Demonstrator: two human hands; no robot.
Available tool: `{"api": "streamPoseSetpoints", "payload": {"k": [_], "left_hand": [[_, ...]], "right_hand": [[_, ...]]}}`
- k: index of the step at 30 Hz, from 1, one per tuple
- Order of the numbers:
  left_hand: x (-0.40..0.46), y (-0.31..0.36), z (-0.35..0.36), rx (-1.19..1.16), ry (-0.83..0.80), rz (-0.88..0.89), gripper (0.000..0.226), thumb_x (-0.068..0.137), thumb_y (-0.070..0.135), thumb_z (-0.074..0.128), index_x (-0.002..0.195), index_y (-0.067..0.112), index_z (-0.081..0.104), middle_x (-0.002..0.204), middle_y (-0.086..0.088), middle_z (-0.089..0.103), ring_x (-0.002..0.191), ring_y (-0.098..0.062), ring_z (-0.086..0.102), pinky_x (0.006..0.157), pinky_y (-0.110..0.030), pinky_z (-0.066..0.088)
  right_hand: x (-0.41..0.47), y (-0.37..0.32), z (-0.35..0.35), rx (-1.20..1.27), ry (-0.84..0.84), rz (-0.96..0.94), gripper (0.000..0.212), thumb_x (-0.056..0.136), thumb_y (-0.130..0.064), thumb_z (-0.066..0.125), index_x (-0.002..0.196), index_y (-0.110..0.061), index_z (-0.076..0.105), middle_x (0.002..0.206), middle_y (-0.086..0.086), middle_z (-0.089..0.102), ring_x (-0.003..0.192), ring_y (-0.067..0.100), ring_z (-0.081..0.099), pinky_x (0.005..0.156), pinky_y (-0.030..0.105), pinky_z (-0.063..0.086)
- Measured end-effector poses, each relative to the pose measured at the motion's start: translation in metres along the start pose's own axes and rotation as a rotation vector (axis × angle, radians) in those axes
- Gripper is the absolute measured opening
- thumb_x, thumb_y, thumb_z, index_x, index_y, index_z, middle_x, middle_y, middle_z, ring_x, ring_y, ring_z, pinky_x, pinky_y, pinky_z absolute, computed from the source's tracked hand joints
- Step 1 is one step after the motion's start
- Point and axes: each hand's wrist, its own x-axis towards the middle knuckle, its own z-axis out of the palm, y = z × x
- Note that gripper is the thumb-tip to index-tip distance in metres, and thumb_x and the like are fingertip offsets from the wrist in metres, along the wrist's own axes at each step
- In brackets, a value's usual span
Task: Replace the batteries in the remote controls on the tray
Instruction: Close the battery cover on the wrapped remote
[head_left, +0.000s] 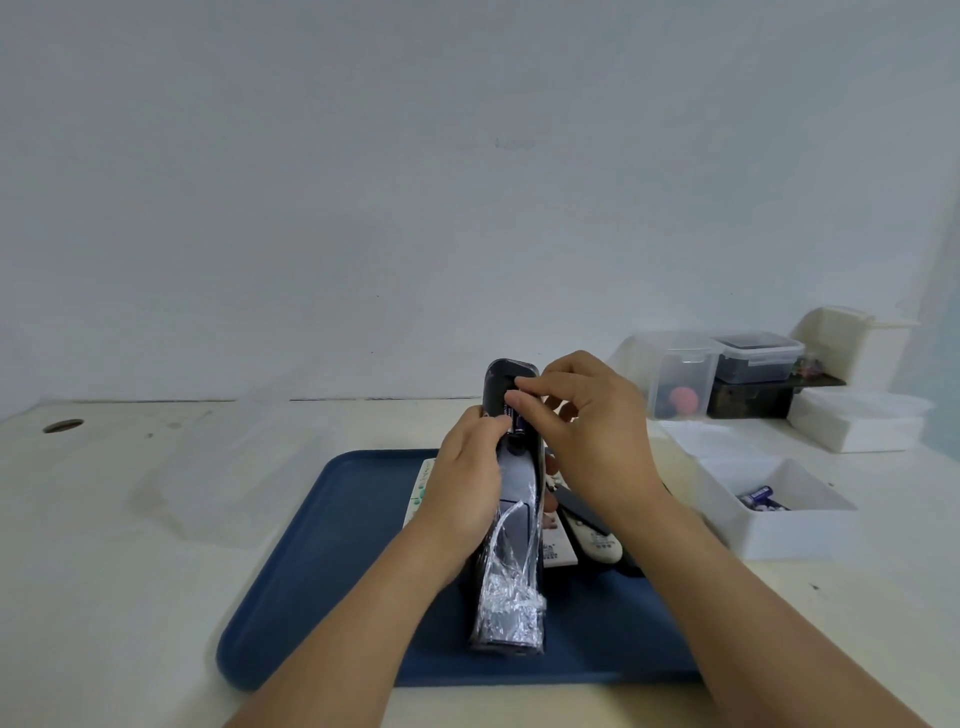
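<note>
At frame centre, the left hand (464, 480) grips a dark remote (511, 499), back side up and partly wrapped in clear film, above the blue tray (311, 561). The right hand (587, 436) pinches a battery (519, 422) at its open compartment. More remotes (592, 540) lie on the tray; at right, a white box (779, 519) on the table (130, 545) holds batteries.

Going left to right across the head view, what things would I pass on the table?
Round hole in the table → blue tray → black remote held upright by both hands → white bin of batteries → white lidded box.
</note>
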Motion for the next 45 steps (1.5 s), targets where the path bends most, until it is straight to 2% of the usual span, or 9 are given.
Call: {"api": "streamPoseSetpoints", "payload": {"k": [3, 6, 11, 16, 19, 23, 35, 40, 45], "left_hand": [[0.002, -0.001, -0.002, 0.019, 0.02, -0.001, 0.026, 0.105, 0.022, 0.043, 0.092, 0.01, 0.062, 0.084, -0.001, 0.062, 0.082, -0.011, 0.058, 0.073, -0.023, 0.048], [0.004, 0.002, -0.007, 0.059, 0.065, -0.01, 0.033, 0.104, 0.021, 0.045, 0.071, 0.022, 0.051, 0.057, 0.019, 0.048, 0.058, -0.001, 0.045, 0.059, -0.017, 0.039], [0.009, 0.004, -0.022, 0.085, 0.148, -0.066, 0.027, 0.103, 0.026, 0.046, 0.083, 0.012, 0.058, 0.073, -0.002, 0.056, 0.054, -0.003, 0.055, 0.055, -0.024, 0.049], [0.013, 0.016, -0.038, -0.162, 0.161, -0.145, 0.039, 0.104, 0.037, 0.05, 0.116, 0.001, 0.062, 0.075, -0.018, 0.072, 0.052, -0.028, 0.066, 0.049, -0.035, 0.057], [0.02, 0.016, -0.049, -0.218, 0.207, -0.172, 0.042, 0.103, 0.033, 0.054, 0.124, -0.003, 0.057, 0.069, -0.012, 0.071, 0.048, -0.023, 0.063, 0.048, -0.032, 0.056], [0.014, 0.012, -0.05, -0.182, 0.165, -0.166, 0.028, 0.106, 0.028, 0.051, 0.115, 0.002, 0.056, 0.067, -0.011, 0.071, 0.047, -0.023, 0.063, 0.045, -0.031, 0.053], [0.022, 0.008, -0.063, -0.193, 0.194, -0.306, 0.033, 0.104, 0.03, 0.051, 0.116, 0.001, 0.06, 0.07, -0.016, 0.074, 0.047, -0.025, 0.064, 0.047, -0.032, 0.057], [0.018, 0.006, -0.058, -0.248, 0.112, -0.366, 0.048, 0.101, 0.036, 0.04, 0.101, -0.004, 0.066, 0.077, -0.023, 0.07, 0.052, -0.029, 0.062, 0.051, -0.033, 0.056], [0.016, 0.008, -0.047, -0.282, 0.033, -0.349, 0.051, 0.102, 0.03, 0.033, 0.085, -0.003, 0.068, 0.08, -0.025, 0.067, 0.053, -0.03, 0.059, 0.051, -0.033, 0.055]], "right_hand": [[-0.001, 0.0, 0.001, -0.024, -0.032, -0.042, 0.01, 0.088, -0.016, 0.076, 0.097, -0.019, 0.08, 0.084, -0.011, 0.061, 0.072, 0.005, 0.06, 0.064, 0.019, 0.048], [-0.001, -0.002, 0.004, -0.097, -0.076, -0.148, 0.013, 0.095, -0.019, 0.067, 0.097, -0.015, 0.078, 0.086, -0.003, 0.059, 0.068, 0.01, 0.058, 0.061, 0.031, 0.05], [-0.003, -0.011, 0.014, -0.584, -0.255, -0.27, 0.033, 0.103, -0.039, 0.042, 0.12, -0.026, 0.067, 0.106, -0.005, 0.056, 0.089, 0.02, 0.056, 0.059, 0.031, 0.04], [-0.006, -0.007, 0.006, -0.074, -0.366, -0.021, 0.04, 0.104, -0.041, 0.042, 0.143, -0.041, 0.048, 0.113, -0.012, 0.058, 0.09, 0.005, 0.058, 0.079, 0.022, 0.047], [0.0, 0.006, -0.012, -0.105, -0.188, 0.202, 0.033, 0.097, -0.046, 0.056, 0.125, -0.031, 0.062, 0.101, -0.011, 0.066, 0.084, 0.005, 0.063, 0.078, 0.027, 0.052], [0.008, 0.017, -0.031, -0.429, -0.474, 0.349, 0.029, 0.079, -0.046, 0.078, 0.093, -0.022, 0.07, 0.09, -0.007, 0.07, 0.084, 0.011, 0.067, 0.072, 0.026, 0.052], [0.004, 0.006, -0.032, -0.457, -0.746, 0.478, 0.038, 0.067, -0.03, 0.091, 0.099, -0.022, 0.072, 0.091, -0.005, 0.071, 0.076, 0.01, 0.065, 0.055, 0.019, 0.046], [0.002, 0.011, -0.028, -0.492, -0.699, 0.455, 0.018, 0.072, -0.022, 0.087, 0.087, -0.02, 0.077, 0.083, -0.005, 0.073, 0.076, 0.011, 0.067, 0.064, 0.024, 0.053], [0.012, 0.013, -0.03, -0.316, -0.382, 0.28, 0.011, 0.089, -0.013, 0.07, 0.097, -0.017, 0.076, 0.081, 0.0, 0.073, 0.072, 0.012, 0.067, 0.069, 0.031, 0.059]]}}
